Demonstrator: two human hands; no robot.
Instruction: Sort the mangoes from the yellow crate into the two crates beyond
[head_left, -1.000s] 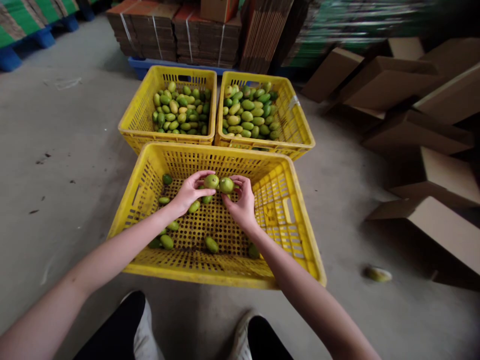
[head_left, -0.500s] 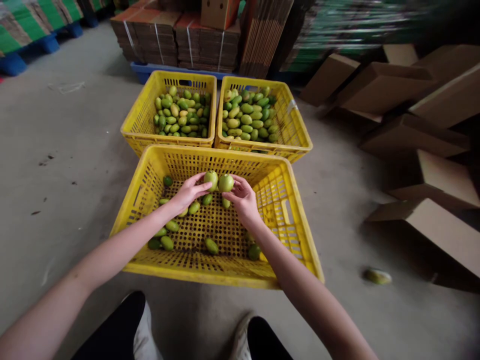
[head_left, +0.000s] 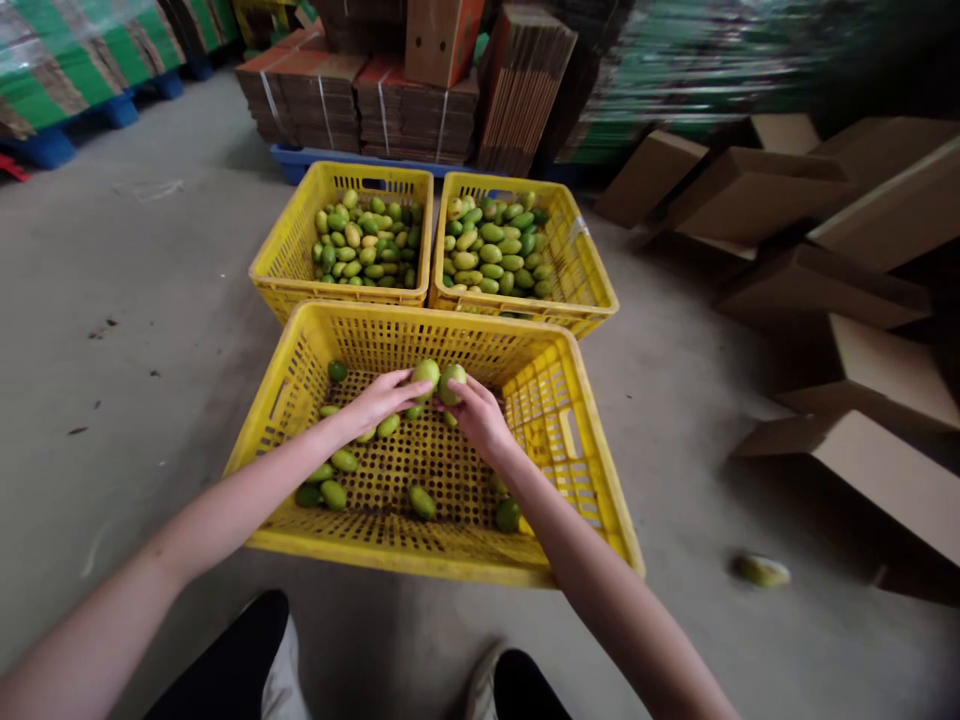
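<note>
Fingers and thumb of the left hand (head_left: 382,398) pinch one green fruit (head_left: 427,374), and the right hand (head_left: 481,415) pinches a second fruit (head_left: 453,384) just beside it; I can't tell whether the two touch. Both sit at the fingertips, above the far half of the front crate (head_left: 420,568), their long axes too foreshortened to judge. Loose fruits (head_left: 422,502) lie scattered on the floor of that crate. Its far wall stands between the hands and two fuller crates, the left one (head_left: 337,294) and the right one (head_left: 525,304), side by side beyond.
</note>
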